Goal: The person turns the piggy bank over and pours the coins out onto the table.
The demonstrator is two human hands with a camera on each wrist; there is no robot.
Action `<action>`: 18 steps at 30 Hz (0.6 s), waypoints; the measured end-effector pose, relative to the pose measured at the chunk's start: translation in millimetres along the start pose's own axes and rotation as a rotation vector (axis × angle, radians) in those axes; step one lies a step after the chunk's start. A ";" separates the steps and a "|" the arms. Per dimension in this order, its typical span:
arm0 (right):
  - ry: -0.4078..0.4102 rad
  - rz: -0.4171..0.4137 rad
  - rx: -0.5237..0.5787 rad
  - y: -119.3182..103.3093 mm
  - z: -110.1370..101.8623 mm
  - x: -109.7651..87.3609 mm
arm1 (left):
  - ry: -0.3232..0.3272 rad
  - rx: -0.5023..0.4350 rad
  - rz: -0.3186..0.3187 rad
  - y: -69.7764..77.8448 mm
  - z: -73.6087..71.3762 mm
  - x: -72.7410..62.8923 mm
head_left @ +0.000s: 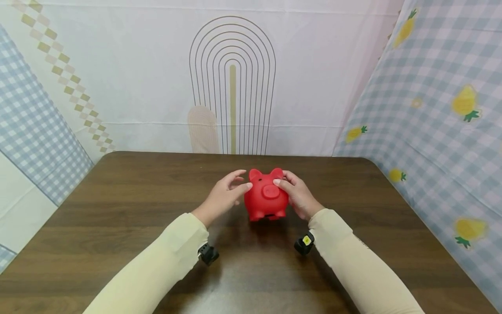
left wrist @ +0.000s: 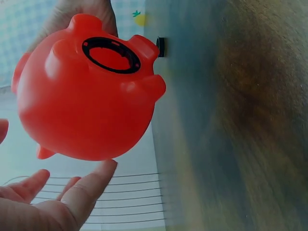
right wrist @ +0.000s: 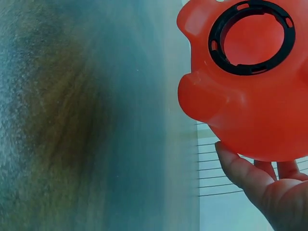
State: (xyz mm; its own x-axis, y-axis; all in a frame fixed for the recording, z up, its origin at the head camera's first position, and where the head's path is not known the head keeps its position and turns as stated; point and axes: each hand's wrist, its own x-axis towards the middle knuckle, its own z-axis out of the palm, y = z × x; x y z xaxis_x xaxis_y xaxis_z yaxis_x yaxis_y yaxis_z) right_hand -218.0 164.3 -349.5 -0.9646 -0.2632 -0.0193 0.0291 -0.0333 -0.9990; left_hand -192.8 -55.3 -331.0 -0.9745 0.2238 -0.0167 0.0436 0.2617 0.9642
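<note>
A red piggy bank point(head_left: 262, 200) is held above the table, its snout facing me. Its underside shows in both wrist views, with a black ring point(right wrist: 213, 38) around a round opening. My right hand point(head_left: 300, 196) grips the pig's right side, thumb on the front near the snout; its other fingers are partly hidden behind. On the opposite side, my left hand point(head_left: 223, 196) has its fingers spread, and the thumb tip reaches the pig's edge. Whether that thumb touches the pig I cannot tell.
A dark brown wooden table point(head_left: 137, 218) lies below. Behind it hangs a white cloth point(head_left: 149, 78) with arch lines, and on the right a checked cloth point(head_left: 439, 148) with yellow fruit prints. Dark wrist devices point(head_left: 208, 254) sit at both cuffs.
</note>
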 end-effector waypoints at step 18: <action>-0.011 -0.064 -0.084 0.5 6.4 0.3 | -0.033 -0.029 -0.060 5.1 9.5 3.6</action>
State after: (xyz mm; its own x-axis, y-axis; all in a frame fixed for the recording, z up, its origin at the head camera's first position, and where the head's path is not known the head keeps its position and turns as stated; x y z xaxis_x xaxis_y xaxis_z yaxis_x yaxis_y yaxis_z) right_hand -216.6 158.1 -349.7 -0.9608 -0.2735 0.0450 -0.0554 0.0305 -0.9980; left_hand -194.0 -44.2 -328.6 -0.9673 0.2396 -0.0833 -0.0217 0.2488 0.9683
